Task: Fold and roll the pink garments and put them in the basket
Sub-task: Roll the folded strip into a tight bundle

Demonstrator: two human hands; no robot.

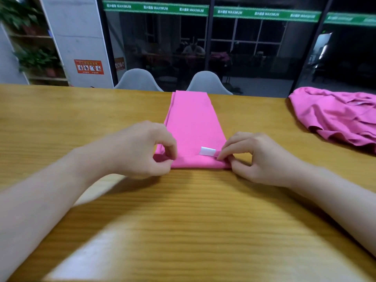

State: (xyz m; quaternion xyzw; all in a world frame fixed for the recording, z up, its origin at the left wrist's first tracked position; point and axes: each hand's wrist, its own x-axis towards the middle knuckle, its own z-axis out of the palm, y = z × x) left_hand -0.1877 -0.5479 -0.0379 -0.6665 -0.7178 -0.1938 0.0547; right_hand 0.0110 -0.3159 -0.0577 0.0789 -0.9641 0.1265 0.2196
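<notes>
Head view: both hands pinch the near end of a folded pink strip; its long axis runs straight away from them.

The folded pink garment (pixel 193 127) lies at frame centre on the wooden table (pixel 81 123), a narrow strip reaching from the hands up to the table's far edge. The left hand (pixel 140 149) pinches its near-left corner; the right hand (pixel 254 157) pinches the near-right corner, just beside a white label (pixel 207 151). Both hands sit level at the near edge, equally placed, so a roll would run away from the person along the strip. A second, unfolded pink garment (pixel 337 117) lies heaped at right of frame, well apart. No basket is in view.
</notes>
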